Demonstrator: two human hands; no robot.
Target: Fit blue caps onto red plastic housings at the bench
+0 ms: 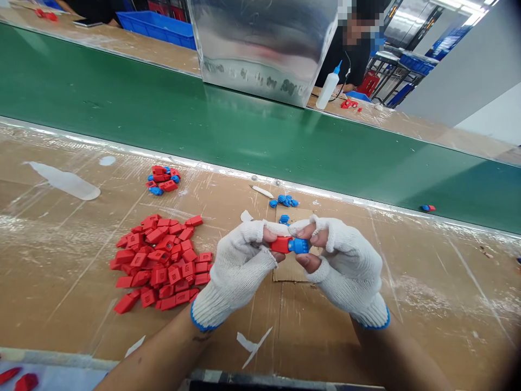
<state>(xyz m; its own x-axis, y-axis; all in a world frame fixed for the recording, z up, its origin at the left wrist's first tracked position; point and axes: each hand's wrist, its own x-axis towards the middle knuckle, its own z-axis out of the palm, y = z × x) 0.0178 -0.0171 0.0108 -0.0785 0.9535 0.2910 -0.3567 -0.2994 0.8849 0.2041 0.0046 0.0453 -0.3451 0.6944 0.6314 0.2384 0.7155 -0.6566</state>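
Both my hands wear white knit gloves with bare fingertips and meet over a piece of cardboard (291, 272). My left hand (247, 263) pinches a red plastic block (280, 245). In my right hand (345, 260) is a small blue plastic fist (300, 246), its end against the red block; I cannot tell how firmly the two are joined. Just beyond my fingers, another blue fist (284, 219) lies on the cardboard. Several more blue fists (285, 201) sit past it, beside a thin white pointed tool (262, 191).
A big pile of red blocks (163, 260) lies on the left, with a smaller red-and-blue pile (163, 179) behind. A green conveyor belt (244, 130) crosses ahead, carrying a red-and-blue piece (428, 208). Beyond stand a metal box (260, 49), a glue bottle (328, 87) and a person (350, 54).
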